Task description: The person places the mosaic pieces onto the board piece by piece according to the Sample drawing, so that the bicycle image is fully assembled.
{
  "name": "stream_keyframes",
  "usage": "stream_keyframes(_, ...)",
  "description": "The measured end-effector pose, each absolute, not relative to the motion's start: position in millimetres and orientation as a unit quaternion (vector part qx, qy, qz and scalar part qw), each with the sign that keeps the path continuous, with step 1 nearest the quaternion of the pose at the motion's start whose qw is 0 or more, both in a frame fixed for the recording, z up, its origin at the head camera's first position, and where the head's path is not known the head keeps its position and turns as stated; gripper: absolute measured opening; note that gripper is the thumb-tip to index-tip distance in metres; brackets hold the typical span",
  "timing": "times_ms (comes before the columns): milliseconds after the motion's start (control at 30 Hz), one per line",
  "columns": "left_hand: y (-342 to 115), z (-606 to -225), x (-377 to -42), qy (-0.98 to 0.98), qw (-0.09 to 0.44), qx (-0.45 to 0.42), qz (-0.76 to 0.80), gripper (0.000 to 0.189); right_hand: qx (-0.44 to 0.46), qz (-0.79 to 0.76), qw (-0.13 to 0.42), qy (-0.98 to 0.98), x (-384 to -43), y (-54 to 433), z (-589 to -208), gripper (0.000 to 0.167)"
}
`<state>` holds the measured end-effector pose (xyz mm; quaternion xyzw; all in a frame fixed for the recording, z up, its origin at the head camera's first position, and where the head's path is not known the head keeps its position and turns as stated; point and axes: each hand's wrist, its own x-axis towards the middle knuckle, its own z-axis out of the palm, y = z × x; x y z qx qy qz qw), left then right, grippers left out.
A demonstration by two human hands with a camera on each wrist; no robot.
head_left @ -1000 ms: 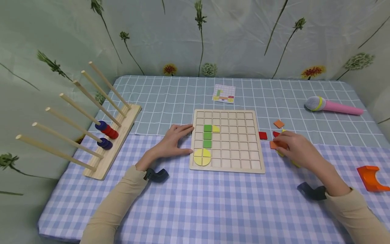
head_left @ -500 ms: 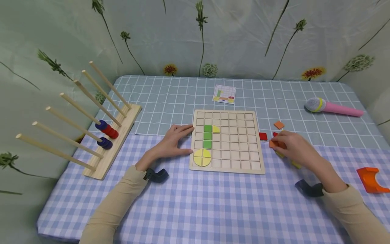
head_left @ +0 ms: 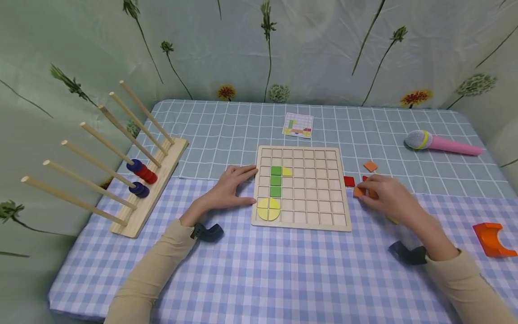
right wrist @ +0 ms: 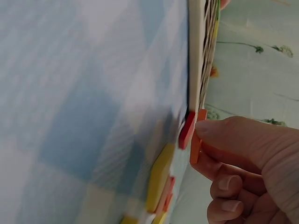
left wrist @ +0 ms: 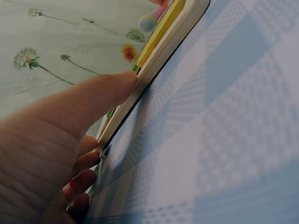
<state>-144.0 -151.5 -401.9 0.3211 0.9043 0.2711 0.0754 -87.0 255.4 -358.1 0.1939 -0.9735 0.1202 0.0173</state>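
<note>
My left hand (head_left: 227, 189) rests at the left edge of the wooden grid board (head_left: 313, 194), thumb and fingertips touching its rim. On the board sit green square tiles (head_left: 276, 181), a yellow quarter-circle tile (head_left: 287, 171) and a yellow circle (head_left: 263, 213) made of quarter pieces. To the right of the board, my right hand (head_left: 391, 194) pinches an orange tile (right wrist: 195, 153) between thumb and index finger. Beneath and beside that hand lie a red tile (head_left: 349, 181), an orange tile (head_left: 370, 166) and yellow pieces (right wrist: 160, 179), partly covered by the hand in the head view.
A printed pattern card (head_left: 297, 125) lies behind the board. At the left stands a wooden peg rack (head_left: 162, 175) with blue and red rings. A pink toy microphone (head_left: 455, 144) lies at the back right, and an orange arch-shaped block (head_left: 487, 238) near the right edge.
My right hand has shifted slightly left toward the board with the orange tile. The left hand stays at the board's edge.
</note>
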Motion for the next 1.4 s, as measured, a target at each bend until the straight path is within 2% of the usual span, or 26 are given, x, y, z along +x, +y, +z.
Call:
stream_keyframes(400,-152,-403,-145,0.906,0.072,0.32,0.268,0.084,0.275,0.146,0.112,-0.944,-84,230,-358,0.021)
stream_keyframes(567,-151,-403,-145,0.906,0.071,0.318,0.27,0.084,0.305,0.156,0.13,-0.93,-85,219,-358,0.018)
stream_keyframes(833,-151,-403,-144,0.906,0.075,0.316,0.271,0.084,0.293,0.149,0.06,-0.943,-84,196,-353,0.018)
stream_keyframes(1167,-151,-402,-142,0.905,0.074,0.319,0.272,0.084,0.318,0.165,0.037,-0.933,-86,168,-351,0.02)
stream_keyframes(1400,-152,-401,-143,0.906,0.073,0.318,0.269,0.084,0.337,0.171,0.04,-0.925,-87,148,-356,0.015)
